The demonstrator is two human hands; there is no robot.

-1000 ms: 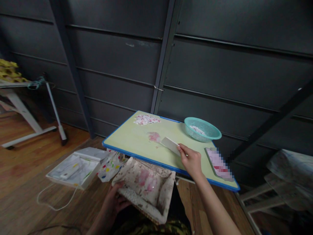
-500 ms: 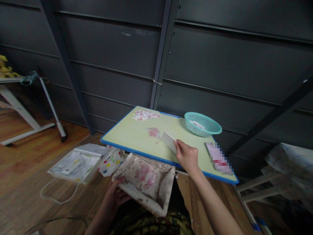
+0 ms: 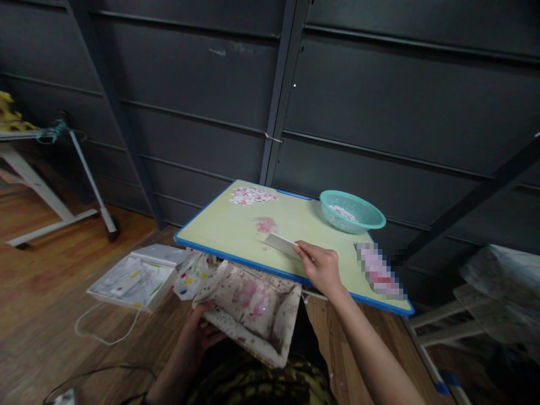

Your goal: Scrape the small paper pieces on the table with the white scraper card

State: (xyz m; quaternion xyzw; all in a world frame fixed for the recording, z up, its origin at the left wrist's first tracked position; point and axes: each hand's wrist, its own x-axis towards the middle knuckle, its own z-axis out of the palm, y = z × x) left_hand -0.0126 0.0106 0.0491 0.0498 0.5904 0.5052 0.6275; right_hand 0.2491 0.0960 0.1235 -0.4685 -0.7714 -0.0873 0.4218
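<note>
My right hand (image 3: 320, 266) pinches a flat white scraper-like piece (image 3: 282, 244), its edge at the surface of the yellow table (image 3: 211, 222). Just beyond that edge lies a small pile of pink bits (image 3: 265, 224). My left hand (image 3: 202, 333) grips the left rim of a speckled, stained box (image 3: 276, 351), tilted below the table's front edge, with pink material on its inside. A larger heap of pink and white pieces (image 3: 253, 195) sits at the table's back left. Similar pieces lie in a turquoise basket (image 3: 358, 211) at the back right.
A pixelated pinkish flat object (image 3: 378, 270) rests on the table's right side. On the left are an open white box (image 3: 130, 281) with a cord, a dotted bag (image 3: 192, 275) and a white-legged table (image 3: 37, 180). A dark panelled wall (image 3: 202, 112) stands behind.
My right hand has moved slightly left with the white piece, which now lies flatter and nearer the table's front edge. My left hand still holds the box in about the same place.
</note>
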